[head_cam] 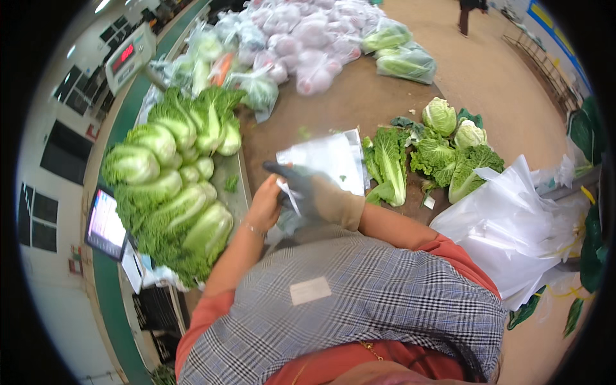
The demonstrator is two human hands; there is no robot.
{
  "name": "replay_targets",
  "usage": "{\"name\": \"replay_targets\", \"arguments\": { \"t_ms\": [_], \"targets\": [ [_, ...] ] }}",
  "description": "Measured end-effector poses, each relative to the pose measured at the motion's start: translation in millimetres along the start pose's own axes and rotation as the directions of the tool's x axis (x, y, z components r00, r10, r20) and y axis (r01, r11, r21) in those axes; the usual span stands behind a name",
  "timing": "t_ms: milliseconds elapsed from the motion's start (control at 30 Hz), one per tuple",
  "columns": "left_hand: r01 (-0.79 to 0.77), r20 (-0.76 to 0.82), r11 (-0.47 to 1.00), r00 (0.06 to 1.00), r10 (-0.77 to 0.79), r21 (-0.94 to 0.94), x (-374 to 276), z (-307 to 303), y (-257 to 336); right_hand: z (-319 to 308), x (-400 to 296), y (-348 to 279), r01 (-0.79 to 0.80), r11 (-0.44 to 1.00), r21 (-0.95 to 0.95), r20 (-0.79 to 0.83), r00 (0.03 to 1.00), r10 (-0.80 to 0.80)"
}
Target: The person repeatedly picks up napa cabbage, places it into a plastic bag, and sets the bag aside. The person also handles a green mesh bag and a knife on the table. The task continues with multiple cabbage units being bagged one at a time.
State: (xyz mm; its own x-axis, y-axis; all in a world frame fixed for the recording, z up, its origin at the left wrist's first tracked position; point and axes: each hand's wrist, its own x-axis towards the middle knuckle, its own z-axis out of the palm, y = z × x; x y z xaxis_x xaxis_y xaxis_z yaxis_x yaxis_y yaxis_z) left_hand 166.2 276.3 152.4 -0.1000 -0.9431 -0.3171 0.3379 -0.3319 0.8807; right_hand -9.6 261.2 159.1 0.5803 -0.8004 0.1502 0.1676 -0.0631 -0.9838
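My left hand (pixel 265 204) is bare, with a bracelet at the wrist, and its fingers are curled around one end of a narrow white strip (pixel 290 196). Against it lies my right hand (pixel 320 195), in a grey glove with a beige cuff. The glove is blurred, and its grip on the strip cannot be made out. Behind the right hand, a stack of white plastic sheets or bags (pixel 327 149) lies on the brown tabletop (pixel 308 113). Something translucent, perhaps a bag, shows faintly below the hands.
Several napa cabbages (pixel 168 192) are piled at left on a metal surface, near a weighing display (pixel 127 57) and a screen (pixel 107 224). Bagged produce (pixel 308 41) fills the back. Loose leaves (pixel 390 166), cabbage heads (pixel 439 117) and hanging plastic bags (pixel 505 231) are at right. A person (pixel 466 17) stands far off.
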Motion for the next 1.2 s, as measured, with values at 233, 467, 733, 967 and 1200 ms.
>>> {"name": "replay_targets", "arguments": {
  "t_ms": [233, 467, 733, 967, 1200],
  "targets": [
    [-0.214, 0.226, 0.817, 0.968, 0.106, 0.535, -53, 8, 11, -123, 19, 129, -0.012, 0.98, 0.199, -0.165, 0.985, 0.046],
    [-0.326, 0.202, 0.936, 0.915, 0.348, -0.132, 44, 62, 66, -131, 2, 160, -0.088, 0.985, -0.148, 0.038, 0.995, 0.095],
    [-0.308, 0.345, 0.951, 0.889, 0.302, -0.041, 161, 145, 99, -142, 8, 192, -0.27, 0.928, 0.257, -0.116, 0.945, 0.307],
    [-0.519, 0.129, 0.617, 0.817, 0.563, 0.591, 156, 111, 66, -217, 44, 174, 0.031, 0.774, 0.633, -0.405, 0.865, 0.297],
    [-0.04, -0.068, 0.917, 0.995, 0.074, 0.398, 126, 39, 1, -466, 190, 88, 0.682, 0.712, 0.167, -0.826, 0.491, -0.276]
  ]
}}
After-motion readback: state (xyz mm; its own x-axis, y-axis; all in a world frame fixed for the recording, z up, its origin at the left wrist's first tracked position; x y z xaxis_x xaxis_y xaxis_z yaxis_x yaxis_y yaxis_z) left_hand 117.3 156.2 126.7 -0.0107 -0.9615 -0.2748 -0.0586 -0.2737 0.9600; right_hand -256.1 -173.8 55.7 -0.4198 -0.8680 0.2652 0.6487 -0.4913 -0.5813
